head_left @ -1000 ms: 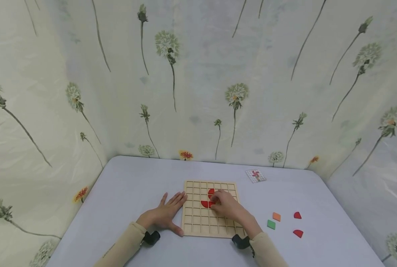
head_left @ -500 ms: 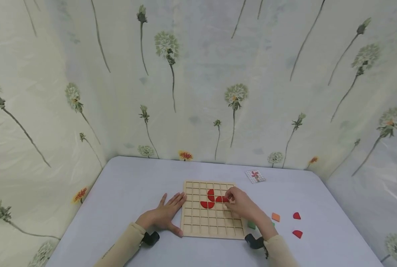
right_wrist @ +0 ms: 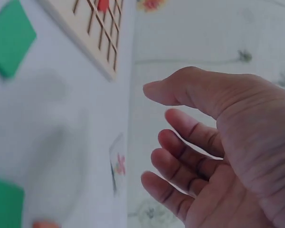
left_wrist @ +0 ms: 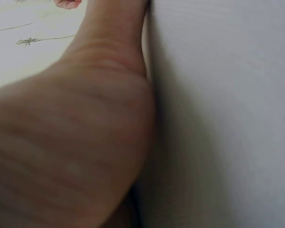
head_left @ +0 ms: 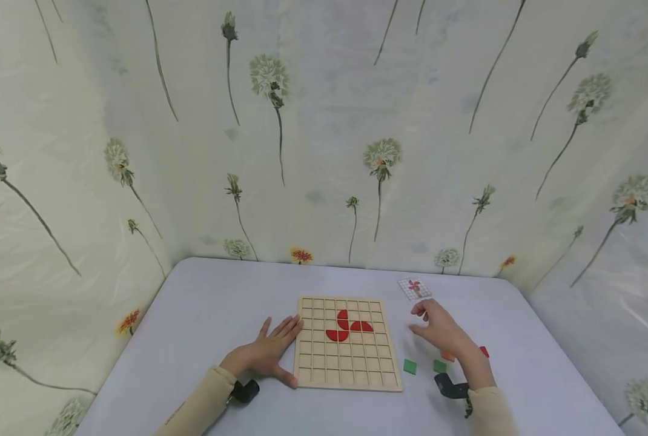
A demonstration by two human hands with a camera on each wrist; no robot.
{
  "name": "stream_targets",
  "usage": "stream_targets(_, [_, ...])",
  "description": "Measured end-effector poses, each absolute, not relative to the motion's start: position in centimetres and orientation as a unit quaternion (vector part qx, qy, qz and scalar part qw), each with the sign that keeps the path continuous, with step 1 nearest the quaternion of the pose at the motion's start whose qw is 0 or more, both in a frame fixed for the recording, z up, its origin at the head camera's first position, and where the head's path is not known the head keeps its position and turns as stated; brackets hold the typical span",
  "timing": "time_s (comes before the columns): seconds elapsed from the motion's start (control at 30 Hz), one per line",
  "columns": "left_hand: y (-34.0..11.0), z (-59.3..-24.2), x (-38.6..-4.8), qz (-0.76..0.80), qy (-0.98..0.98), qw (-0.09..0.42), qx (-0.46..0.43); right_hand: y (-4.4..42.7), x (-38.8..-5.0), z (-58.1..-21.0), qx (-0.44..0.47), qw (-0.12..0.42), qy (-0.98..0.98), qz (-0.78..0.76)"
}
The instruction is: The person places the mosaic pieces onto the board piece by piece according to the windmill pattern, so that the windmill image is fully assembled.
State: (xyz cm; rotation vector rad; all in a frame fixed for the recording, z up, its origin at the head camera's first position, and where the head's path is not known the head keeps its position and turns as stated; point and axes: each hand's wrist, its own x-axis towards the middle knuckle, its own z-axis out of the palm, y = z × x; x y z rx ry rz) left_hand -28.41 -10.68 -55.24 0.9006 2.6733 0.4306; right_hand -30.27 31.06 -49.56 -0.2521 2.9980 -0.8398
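Note:
A square wooden grid board (head_left: 318,363) lies on the table, with red quarter-round tiles (head_left: 361,326) set in its cells as three half-disc shapes. My left hand (head_left: 266,354) lies flat with fingers spread, fingertips and thumb at the board's left edge. In the left wrist view the palm side and thumb base (left_wrist: 80,133) fill much of the picture. To the right of the board, my right hand (head_left: 441,330) hovers over the table, fingers loosely bent. Nothing sits between its thumb and fingers in the right wrist view.
Two green square tiles (head_left: 409,366) lie right of the board. An orange tile (head_left: 448,356) and a red tile (head_left: 484,351) are partly hidden by the right forearm. A small card (head_left: 414,289) printed with a red figure lies behind the right hand. Flowered curtains surround the table.
My right hand has let go of the red tile on the board's right side and moved away to the right. A green tile beside the board is uncovered. The left hand has stayed put.

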Motion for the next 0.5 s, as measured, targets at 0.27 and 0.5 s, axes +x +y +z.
stream_targets(0.27, [-10.7,-55.4,-28.6,0.150,0.927,0.143,0.314,36.5,-29.9,-48.7,-0.027,0.013,0.966,-0.255])
stream_targets(0.5, [-10.8,-55.5,-28.5,0.153,0.926,0.141,0.315,40.3,-29.8,-49.3,0.013,0.021,0.972,-0.234])
